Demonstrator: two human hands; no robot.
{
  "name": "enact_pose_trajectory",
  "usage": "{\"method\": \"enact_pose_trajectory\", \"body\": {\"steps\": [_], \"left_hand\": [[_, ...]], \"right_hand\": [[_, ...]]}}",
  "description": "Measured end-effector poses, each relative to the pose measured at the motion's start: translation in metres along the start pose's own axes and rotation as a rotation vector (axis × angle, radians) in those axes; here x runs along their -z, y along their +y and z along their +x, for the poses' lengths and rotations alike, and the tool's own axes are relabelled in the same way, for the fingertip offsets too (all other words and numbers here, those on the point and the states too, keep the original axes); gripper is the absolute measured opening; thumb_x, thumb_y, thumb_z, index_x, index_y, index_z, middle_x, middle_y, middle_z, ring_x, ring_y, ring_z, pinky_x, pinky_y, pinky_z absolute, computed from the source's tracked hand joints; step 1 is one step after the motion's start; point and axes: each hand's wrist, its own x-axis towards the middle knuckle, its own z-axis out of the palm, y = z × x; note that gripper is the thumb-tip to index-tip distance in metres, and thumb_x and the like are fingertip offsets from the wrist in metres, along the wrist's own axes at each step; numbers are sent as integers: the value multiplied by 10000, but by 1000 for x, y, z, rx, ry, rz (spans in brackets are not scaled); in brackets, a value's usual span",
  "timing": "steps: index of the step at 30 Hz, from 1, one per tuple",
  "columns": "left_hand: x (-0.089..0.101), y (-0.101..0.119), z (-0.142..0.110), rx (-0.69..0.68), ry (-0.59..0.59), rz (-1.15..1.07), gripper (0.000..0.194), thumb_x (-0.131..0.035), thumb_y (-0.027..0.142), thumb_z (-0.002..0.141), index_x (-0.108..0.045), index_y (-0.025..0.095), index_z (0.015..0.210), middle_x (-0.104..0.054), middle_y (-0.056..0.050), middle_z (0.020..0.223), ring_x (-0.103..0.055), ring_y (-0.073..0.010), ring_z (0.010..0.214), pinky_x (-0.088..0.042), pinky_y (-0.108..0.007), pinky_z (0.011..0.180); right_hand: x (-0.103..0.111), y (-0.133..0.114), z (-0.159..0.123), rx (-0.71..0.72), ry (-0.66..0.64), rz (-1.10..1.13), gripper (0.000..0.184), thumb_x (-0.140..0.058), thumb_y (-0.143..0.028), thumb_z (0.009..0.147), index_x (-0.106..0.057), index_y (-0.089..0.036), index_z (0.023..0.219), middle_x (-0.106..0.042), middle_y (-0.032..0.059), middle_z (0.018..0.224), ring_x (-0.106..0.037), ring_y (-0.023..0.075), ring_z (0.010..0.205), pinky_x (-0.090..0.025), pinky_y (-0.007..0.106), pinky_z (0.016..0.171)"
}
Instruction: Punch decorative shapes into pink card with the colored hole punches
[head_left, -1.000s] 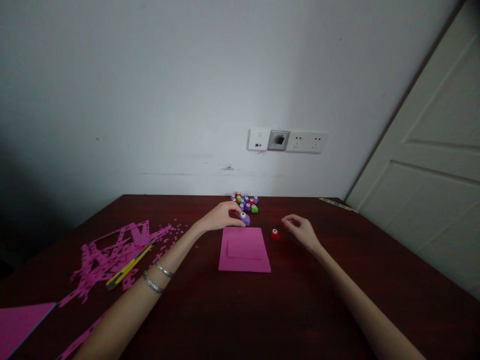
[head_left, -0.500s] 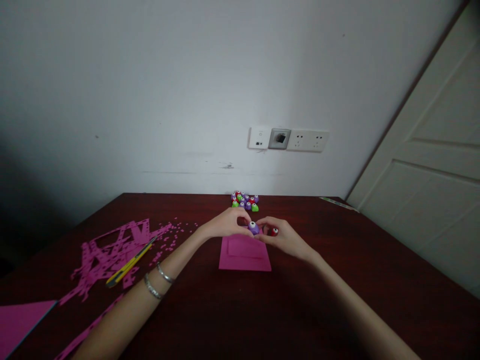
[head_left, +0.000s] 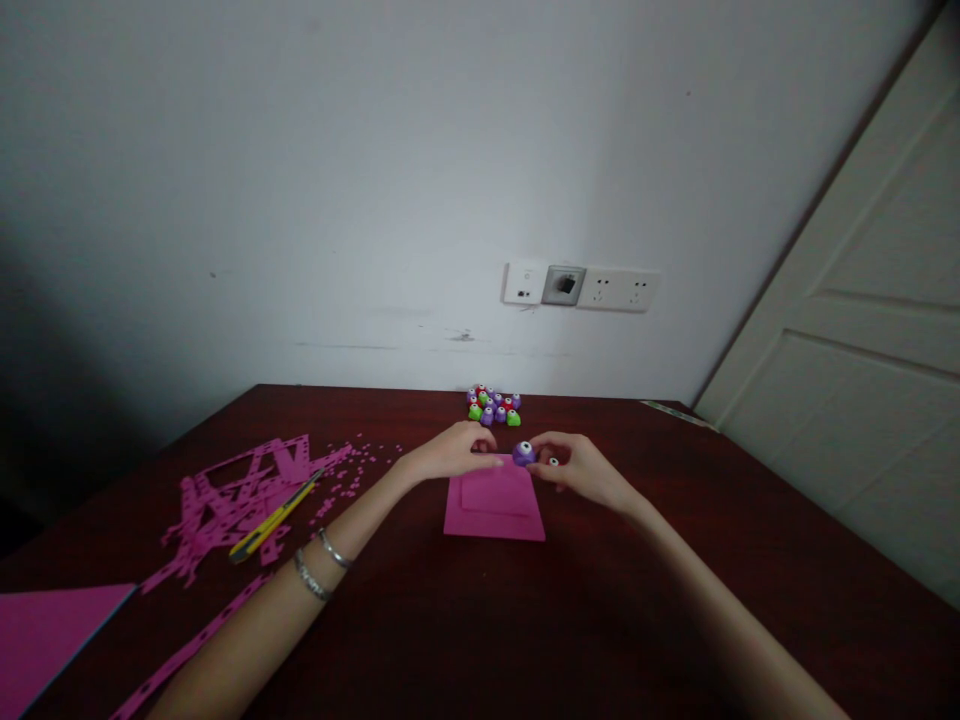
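Observation:
Between the thumb and fingers of my right hand (head_left: 585,472) is a small purple toy (head_left: 523,455) with one big white eye. A second toy eye (head_left: 553,462) shows against the palm side of that hand, its body mostly hidden. My left hand (head_left: 452,450) holds nothing, its thumb and forefinger apart over the far left edge of a pink sheet (head_left: 495,525). A smaller pink rectangle (head_left: 491,495) lies on that sheet. Behind the hands sits a cluster of purple, green and red eye toys (head_left: 491,405).
To the left, a yellow craft knife (head_left: 274,518) lies on tangled pink scraps (head_left: 225,500), with tiny pink bits (head_left: 349,480) scattered beside them. Another pink sheet (head_left: 56,640) is at the near left. A patterned strip (head_left: 679,414) rests at the table's far right, before the wall.
The purple toy has moved right, away from my left hand, and is now in my right hand alone. My left fingers have let go of it. The view has shifted slightly.

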Motion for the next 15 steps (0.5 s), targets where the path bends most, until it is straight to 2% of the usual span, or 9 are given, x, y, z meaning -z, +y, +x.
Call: {"method": "enact_pose_trajectory", "body": {"steps": [4,7,12,15], "left_hand": [[-6,-23,-5,118,-98,141,247,-671,379,680,-684,163,801,-658,-64,796,-573,-170,719,-406,-259,634],[-15,-35,-5,198,-191,249,306,-709,376,640,-680,144,837,-662,-80,825,-582,-192,762,-409,-268,651],[-26,-39,-4,243,-241,342,371,-732,404,616,-667,152,881,-655,-94,901,-581,-219,834,-407,-273,664],[-27,-38,-5,252,-255,325,372,-737,403,611,-663,159,881,-651,-92,913,-579,-218,836,-401,-264,656]], "right_hand": [[4,6,-2,-71,37,-5,306,-674,-340,678,-640,-159,923,-545,-17,651,-486,84,520,-441,185,398],[-3,22,-7,-142,77,-1,292,-676,-338,665,-635,-144,880,-549,-20,636,-482,79,499,-443,186,391],[-16,55,-19,-245,96,-26,255,-646,-325,682,-639,-136,852,-564,-20,604,-473,75,457,-437,187,373],[-16,64,-24,-247,100,-80,256,-624,-346,709,-644,-136,855,-582,-11,602,-485,81,445,-437,195,375]]}}
